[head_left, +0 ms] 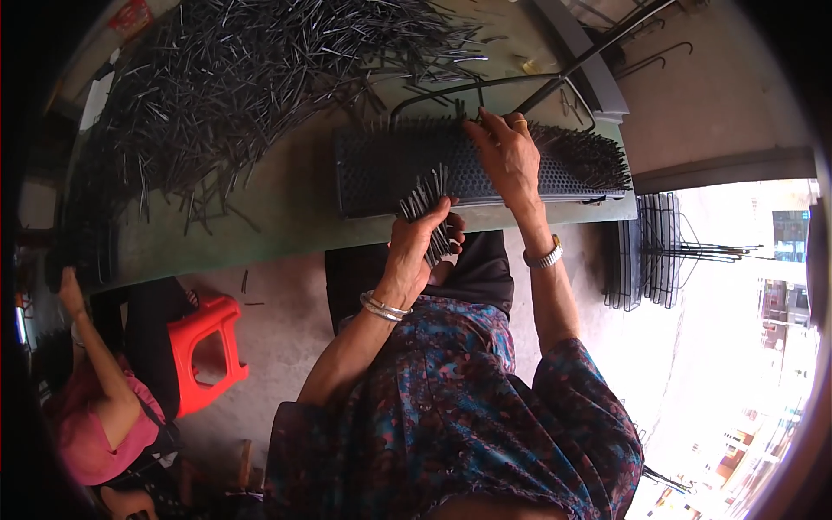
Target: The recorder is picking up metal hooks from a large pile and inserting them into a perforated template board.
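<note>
A bundle of thin black sticks (424,199) is gripped in my left hand (414,238), in front of the table's near edge. The fingers wrap round it, and the upper ends fan out. My right hand (507,156) reaches over a dark perforated board (407,165) with rows of small holes. Its thumb and forefinger are pinched together near the board's far edge; what lies between them is too small to make out. Black sticks stand upright in the board's holes, densely at the right end (589,156) and along the far edge.
A large heap of loose black sticks (234,78) covers the far left of the green table (286,221). Behind the board lies a bent black wire frame (511,80). More wire racks (663,251) stand at right. A red stool (208,351) and another person (108,399) are at left.
</note>
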Action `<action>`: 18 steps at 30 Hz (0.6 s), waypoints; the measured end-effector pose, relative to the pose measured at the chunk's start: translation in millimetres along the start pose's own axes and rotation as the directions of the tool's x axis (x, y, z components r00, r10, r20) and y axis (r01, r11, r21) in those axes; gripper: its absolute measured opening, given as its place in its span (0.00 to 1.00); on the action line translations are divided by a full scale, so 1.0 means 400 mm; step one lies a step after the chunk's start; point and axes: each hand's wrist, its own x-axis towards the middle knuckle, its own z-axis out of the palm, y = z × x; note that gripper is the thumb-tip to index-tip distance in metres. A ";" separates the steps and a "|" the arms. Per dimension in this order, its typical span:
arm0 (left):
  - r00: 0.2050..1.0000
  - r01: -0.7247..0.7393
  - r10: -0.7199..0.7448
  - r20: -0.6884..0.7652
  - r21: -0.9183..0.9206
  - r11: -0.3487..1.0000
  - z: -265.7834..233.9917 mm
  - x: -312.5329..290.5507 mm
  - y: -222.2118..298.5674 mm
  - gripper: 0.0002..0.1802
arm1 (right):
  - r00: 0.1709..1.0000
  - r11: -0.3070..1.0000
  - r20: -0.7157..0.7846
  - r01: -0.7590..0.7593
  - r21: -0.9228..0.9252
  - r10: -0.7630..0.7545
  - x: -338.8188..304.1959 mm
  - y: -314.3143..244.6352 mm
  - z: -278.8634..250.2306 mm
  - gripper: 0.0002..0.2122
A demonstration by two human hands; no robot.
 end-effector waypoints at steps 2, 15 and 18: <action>1.000 -0.008 0.008 0.026 -0.003 1.000 -0.003 -0.002 0.006 0.14 | 0.971 0.953 0.232 -0.115 0.280 0.049 -0.011 0.008 -0.032 0.16; 0.998 -0.032 0.027 0.049 0.104 0.994 0.007 -0.007 0.022 0.16 | 0.753 0.610 0.656 -0.548 0.573 0.061 -0.056 -0.007 -0.055 0.11; 0.999 -0.023 0.021 0.025 0.093 0.995 0.003 -0.003 0.021 0.15 | 0.762 0.580 0.644 -0.555 0.596 0.067 -0.055 -0.006 -0.048 0.10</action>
